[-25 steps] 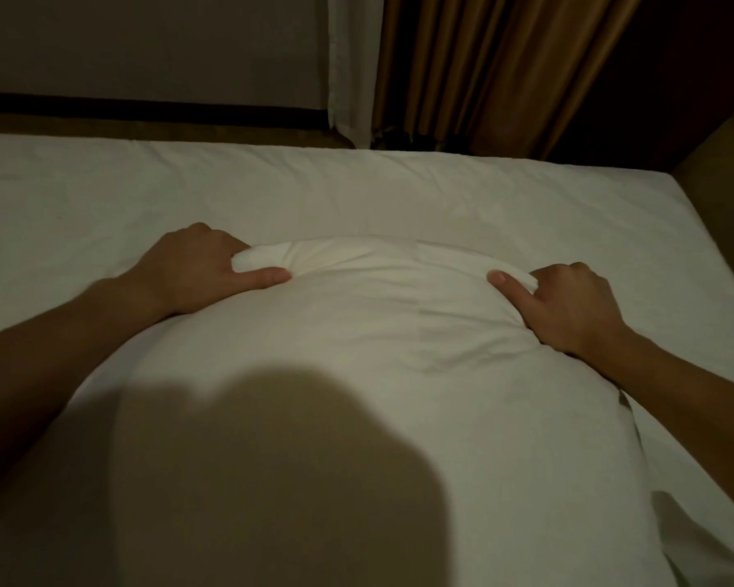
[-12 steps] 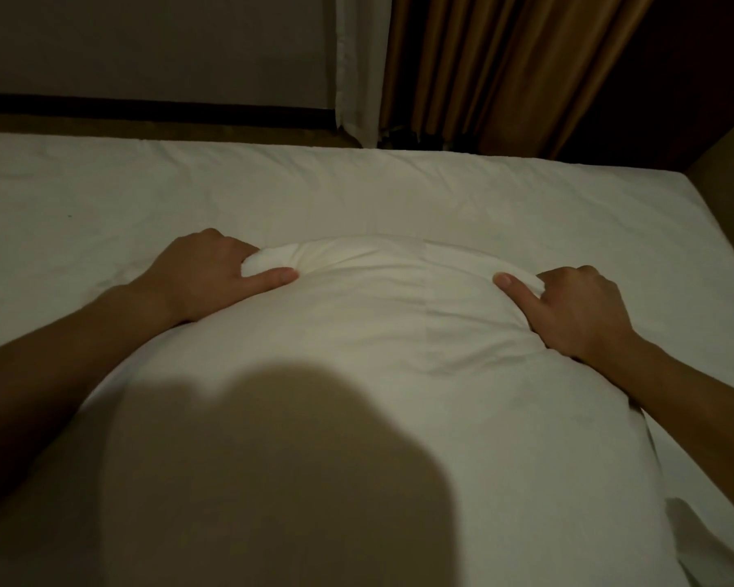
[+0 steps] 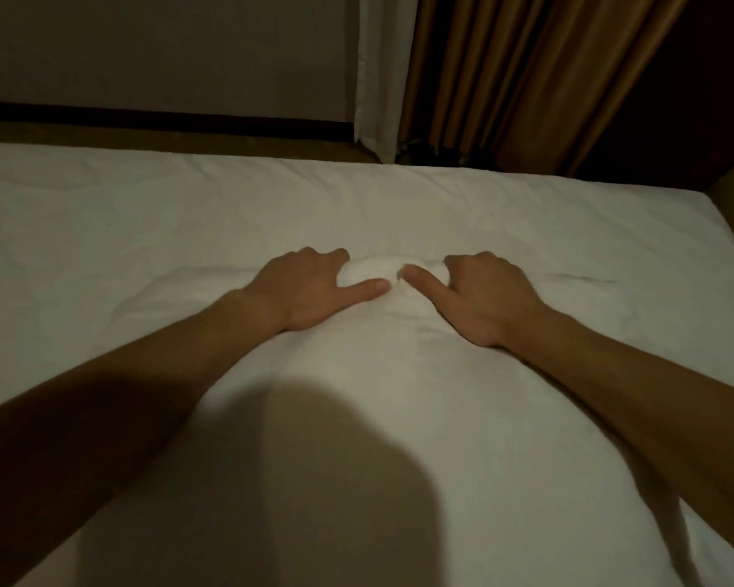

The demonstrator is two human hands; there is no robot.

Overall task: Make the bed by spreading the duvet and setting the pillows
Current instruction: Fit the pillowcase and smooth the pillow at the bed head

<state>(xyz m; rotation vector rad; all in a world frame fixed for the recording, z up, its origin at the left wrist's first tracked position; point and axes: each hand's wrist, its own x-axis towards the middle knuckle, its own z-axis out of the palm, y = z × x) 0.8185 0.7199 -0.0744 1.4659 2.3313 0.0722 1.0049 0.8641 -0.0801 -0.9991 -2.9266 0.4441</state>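
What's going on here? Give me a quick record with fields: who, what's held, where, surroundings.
who: a person, bare arms, two hands
left hand: grips a bunched fold of the plump white fabric pillow
right hand: grips the same fold, close beside
surface: white sheeted bed
background: brown pleated curtain, white sheer curtain

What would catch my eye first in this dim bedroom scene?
Two bare hands meet mid-frame: the left hand and right hand both grip a bunched fold of the white pillow. It lies on the white bed, with brown curtains behind.
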